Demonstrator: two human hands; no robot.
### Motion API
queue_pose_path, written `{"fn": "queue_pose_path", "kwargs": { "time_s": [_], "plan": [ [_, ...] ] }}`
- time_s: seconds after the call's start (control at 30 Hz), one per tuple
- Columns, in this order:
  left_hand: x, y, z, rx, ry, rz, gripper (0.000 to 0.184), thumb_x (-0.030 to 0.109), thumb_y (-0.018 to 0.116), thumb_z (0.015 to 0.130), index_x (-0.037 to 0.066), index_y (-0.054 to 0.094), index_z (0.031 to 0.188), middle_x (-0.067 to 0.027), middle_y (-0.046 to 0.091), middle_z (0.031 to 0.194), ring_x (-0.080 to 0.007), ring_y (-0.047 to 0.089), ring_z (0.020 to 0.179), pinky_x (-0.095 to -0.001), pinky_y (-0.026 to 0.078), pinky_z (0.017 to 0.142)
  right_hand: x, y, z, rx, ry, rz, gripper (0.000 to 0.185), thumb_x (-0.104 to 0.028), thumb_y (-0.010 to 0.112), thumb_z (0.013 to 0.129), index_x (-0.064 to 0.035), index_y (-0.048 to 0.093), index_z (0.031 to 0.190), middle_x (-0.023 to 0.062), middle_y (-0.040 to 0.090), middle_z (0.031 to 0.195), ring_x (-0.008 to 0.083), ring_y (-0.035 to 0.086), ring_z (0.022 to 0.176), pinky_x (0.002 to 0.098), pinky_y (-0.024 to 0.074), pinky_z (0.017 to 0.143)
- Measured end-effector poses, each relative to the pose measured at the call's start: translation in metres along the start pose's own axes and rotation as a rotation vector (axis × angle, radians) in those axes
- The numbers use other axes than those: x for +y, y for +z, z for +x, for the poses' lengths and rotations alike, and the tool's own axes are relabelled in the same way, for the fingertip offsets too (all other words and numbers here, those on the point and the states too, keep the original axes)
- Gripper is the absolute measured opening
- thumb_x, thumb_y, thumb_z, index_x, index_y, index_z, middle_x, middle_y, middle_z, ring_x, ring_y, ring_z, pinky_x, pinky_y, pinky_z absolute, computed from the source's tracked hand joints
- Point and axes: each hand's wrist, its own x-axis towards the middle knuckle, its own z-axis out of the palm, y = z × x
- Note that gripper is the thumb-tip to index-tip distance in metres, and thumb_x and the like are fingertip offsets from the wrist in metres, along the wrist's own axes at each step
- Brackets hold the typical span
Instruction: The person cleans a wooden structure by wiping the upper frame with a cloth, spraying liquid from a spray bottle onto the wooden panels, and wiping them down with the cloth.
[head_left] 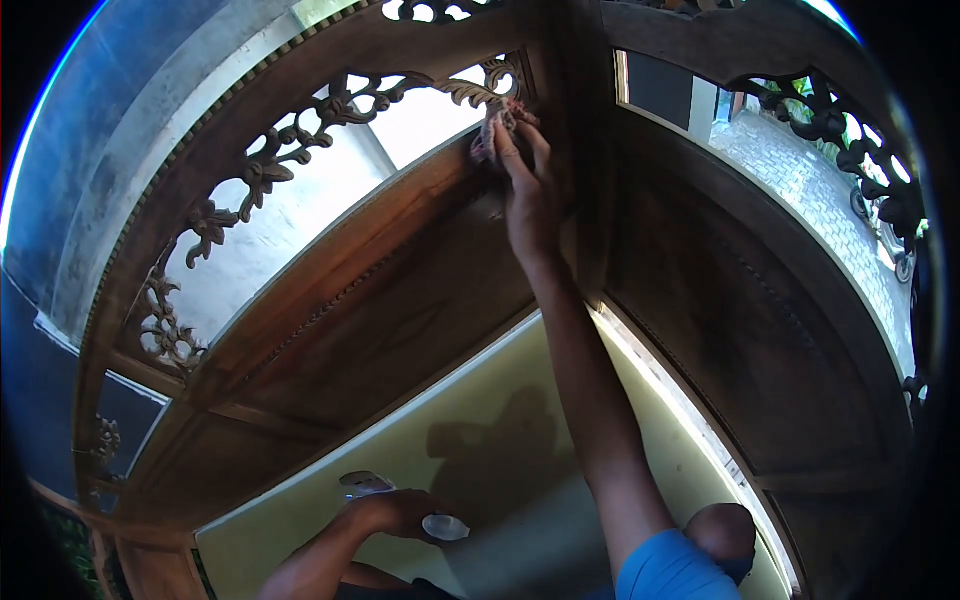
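Closest sat a blue sleeve (672,568); beyond it, the right hand (532,190) gripped a crumpled cloth (488,140) at the wooden frame's (390,220) corner, while the left hand (400,512) clasped a bottle (446,527).

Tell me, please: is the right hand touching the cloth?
Touching. The head view shows the right hand gripping the bunched cloth, with no gap between them.

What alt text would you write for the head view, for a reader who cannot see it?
The right hand holds a crumpled cloth at the carved trim of a wooden panel. Lower in the picture, the left hand holds what looks like a bottle, above a pale surface.
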Motion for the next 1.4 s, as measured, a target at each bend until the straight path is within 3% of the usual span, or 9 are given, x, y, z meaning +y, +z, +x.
{"fn": "queue_pose_path", "kwargs": {
  "time_s": [0.13, 0.33, 0.47, 0.73, 1.0, 1.1, 1.17, 1.23, 1.4],
  "plan": [
    [0.023, -0.002, -0.004, -0.005, -0.12, 0.148, 0.04, 0.03, 0.079, 0.088, 0.01, 0.067, 0.12, -0.013, 0.073, 0.11, -0.0311, 0.07, 0.104, -0.0405, 0.054, 0.089, 0.024, -0.009, 0.008, -0.021, 0.159, -0.155, 0.072, 0.012, 0.062, 0.088, -0.0221, 0.053, 0.151, 0.0171, 0.045, 0.151, 0.0368, 0.045, 0.141, 0.0438, 0.0392, 0.117],
    [0.062, 0.035, -0.01, 0.12, -0.037, 0.283, 0.03, 0.015, 0.074, 0.083, 0.006, 0.065, 0.11, -0.0155, 0.07, 0.104, -0.0367, 0.069, 0.099, -0.0452, 0.055, 0.086, 0.014, 0.027, -0.019, 0.061, 0.313, -0.173, 0.059, -0.005, 0.069, 0.092, -0.0144, 0.055, 0.149, 0.0226, 0.05, 0.144, 0.0413, 0.045, 0.137, 0.0473, 0.0353, 0.117],
    [0.059, 0.07, -0.014, 0.245, 0.324, 0.359, 0.029, 0.008, 0.069, 0.08, 0.003, 0.063, 0.108, -0.0164, 0.067, 0.102, -0.0372, 0.068, 0.099, -0.0465, 0.054, 0.085, -0.045, 0.055, -0.055, 0.2, 0.183, -0.044, 0.054, -0.011, 0.065, 0.096, -0.0089, 0.054, 0.149, 0.0232, 0.052, 0.137, 0.0399, 0.049, 0.127, 0.046, 0.036, 0.111],
    [0.08, 0.089, -0.045, 0.254, 0.246, 0.504, 0.025, 0.009, 0.066, 0.081, 0.005, 0.062, 0.105, -0.0108, 0.068, 0.098, -0.0303, 0.069, 0.097, -0.0427, 0.053, 0.088, -0.139, 0.078, -0.101, 0.164, 0.162, 0.117, 0.055, -0.005, 0.066, 0.094, -0.0048, 0.055, 0.148, 0.0209, 0.049, 0.135, 0.0366, 0.047, 0.121, 0.0433, 0.036, 0.107],
    [0.07, 0.121, -0.062, 0.46, 0.131, 0.561, 0.028, 0.013, 0.074, 0.074, 0.009, 0.065, 0.099, -0.0075, 0.069, 0.091, -0.0278, 0.071, 0.095, -0.0412, 0.052, 0.088, -0.243, 0.104, -0.173, -0.139, 0.025, 0.254, 0.057, 0.006, 0.062, 0.091, -0.0082, 0.058, 0.145, 0.0223, 0.047, 0.136, 0.0374, 0.044, 0.123, 0.0452, 0.0332, 0.108],
    [0.077, 0.127, -0.08, 0.465, 0.133, 0.484, 0.028, 0.016, 0.075, 0.078, 0.008, 0.065, 0.103, -0.0095, 0.071, 0.096, -0.0301, 0.07, 0.098, -0.0424, 0.053, 0.087, -0.274, 0.125, -0.201, -0.265, -0.08, 0.304, 0.059, 0.006, 0.064, 0.086, -0.0113, 0.061, 0.143, 0.0214, 0.045, 0.138, 0.0375, 0.043, 0.124, 0.0467, 0.0327, 0.108],
    [0.081, 0.135, -0.094, 0.545, 0.149, 0.365, 0.016, 0.011, 0.068, 0.079, 0.004, 0.066, 0.093, -0.0187, 0.069, 0.086, -0.0402, 0.068, 0.085, -0.0481, 0.052, 0.083, -0.297, 0.132, -0.211, -0.297, -0.118, 0.324, 0.06, 0.006, 0.064, 0.084, -0.0114, 0.062, 0.142, 0.0213, 0.045, 0.138, 0.0372, 0.044, 0.124, 0.0464, 0.034, 0.108],
    [0.089, 0.134, -0.111, 0.512, 0.104, 0.31, 0.019, 0.01, 0.068, 0.078, 0.004, 0.067, 0.096, -0.0186, 0.07, 0.086, -0.0398, 0.068, 0.085, -0.0477, 0.052, 0.084, -0.318, 0.137, -0.219, -0.368, -0.182, 0.332, 0.058, 0.003, 0.064, 0.084, -0.0116, 0.063, 0.139, 0.0165, 0.05, 0.136, 0.0348, 0.047, 0.124, 0.0431, 0.0423, 0.103],
    [0.062, 0.151, -0.139, 0.399, 0.06, 0.174, 0.027, 0.009, 0.069, 0.075, 0.004, 0.07, 0.102, -0.0209, 0.071, 0.09, -0.0415, 0.068, 0.086, -0.0472, 0.053, 0.084, -0.34, 0.146, -0.233, -0.344, -0.362, 0.265, 0.051, -0.01, 0.063, 0.085, -0.0114, 0.064, 0.136, 0.0112, 0.051, 0.137, 0.0276, 0.048, 0.128, 0.0413, 0.0435, 0.102]
  ]
}}
